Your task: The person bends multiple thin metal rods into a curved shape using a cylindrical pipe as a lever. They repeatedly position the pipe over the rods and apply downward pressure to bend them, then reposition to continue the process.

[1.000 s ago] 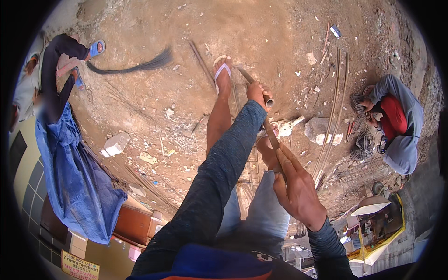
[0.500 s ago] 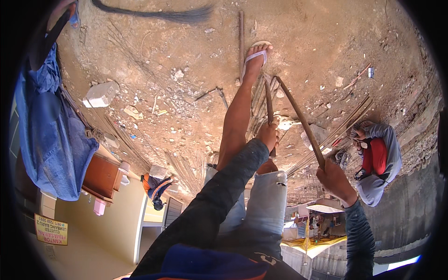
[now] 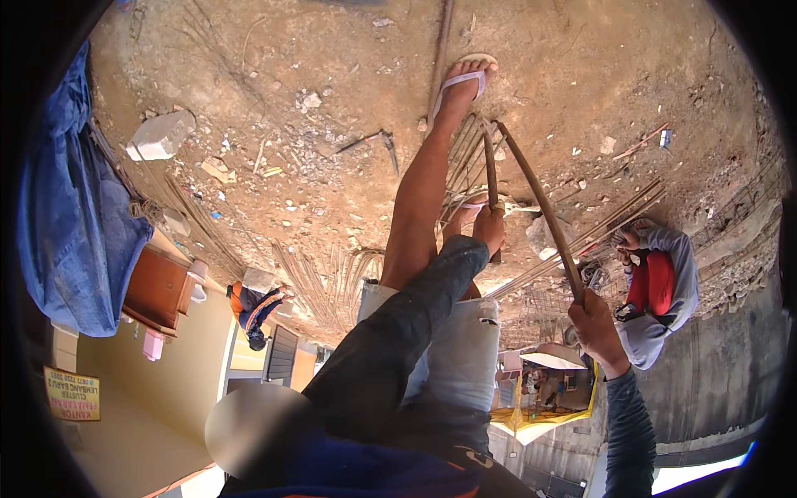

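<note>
A rusty brown metal rod [image 3: 531,187] is bent into a narrow upside-down V over the dirt ground. Its bend lies beside my sandalled foot [image 3: 465,79]. My left hand [image 3: 490,228], in a dark sleeve, grips the shorter, straighter leg of the rod low down. My right hand [image 3: 594,319] is closed round the end of the longer, curved leg, out to the right. My bare leg runs between the foot and my light shorts [image 3: 452,349].
Long thin rods [image 3: 610,220] lie in bundles on the ground. A person in grey and red [image 3: 660,286] crouches at the right, another in orange and blue [image 3: 253,307] at the left. A white block [image 3: 162,134], blue cloth [image 3: 66,224] and brown wooden piece [image 3: 158,290] are on the left.
My hands were close together on the rod a second ago. My right hand has since swung its end out to the right, spreading the two legs. The view has shifted too.
</note>
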`<state>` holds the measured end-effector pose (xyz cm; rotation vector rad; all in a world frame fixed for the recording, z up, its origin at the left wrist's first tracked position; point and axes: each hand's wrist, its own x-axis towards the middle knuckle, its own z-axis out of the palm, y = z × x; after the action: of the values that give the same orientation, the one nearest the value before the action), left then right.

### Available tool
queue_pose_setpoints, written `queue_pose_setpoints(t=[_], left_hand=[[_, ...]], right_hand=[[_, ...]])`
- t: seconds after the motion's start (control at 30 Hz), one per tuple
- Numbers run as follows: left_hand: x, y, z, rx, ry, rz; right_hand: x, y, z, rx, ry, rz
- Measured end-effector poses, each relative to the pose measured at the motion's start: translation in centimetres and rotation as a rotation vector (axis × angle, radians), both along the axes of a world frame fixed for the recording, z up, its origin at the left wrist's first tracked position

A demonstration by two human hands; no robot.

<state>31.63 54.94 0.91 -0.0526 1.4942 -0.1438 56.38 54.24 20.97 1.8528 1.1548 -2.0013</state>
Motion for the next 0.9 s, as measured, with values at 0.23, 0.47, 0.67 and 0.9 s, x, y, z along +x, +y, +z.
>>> queue_pose_setpoints(t=[0.23, 0.47, 0.67, 0.9], left_hand=[[0.4, -1.5, -2.2, -0.126, 0.013, 0.112], [-0.2, -2.3, -6.0, -0.285, -0.18, 0.515], [1.4, 0.0, -7.2, -0.307, -0.069, 0.417], [2.8, 4.0, -7.0, -0.415, -0.084, 0.659]], right_hand=[[-0.9, -0.5, 0.5, -0.043, -0.068, -0.06], [-2.0, 0.4, 0.6, -0.048, -0.044, -0.057], [-2.5, 0.8, 0.5, -0.192, -0.082, -0.072], [-3.7, -0.6, 0.3, 0.082, -0.048, 0.146]])
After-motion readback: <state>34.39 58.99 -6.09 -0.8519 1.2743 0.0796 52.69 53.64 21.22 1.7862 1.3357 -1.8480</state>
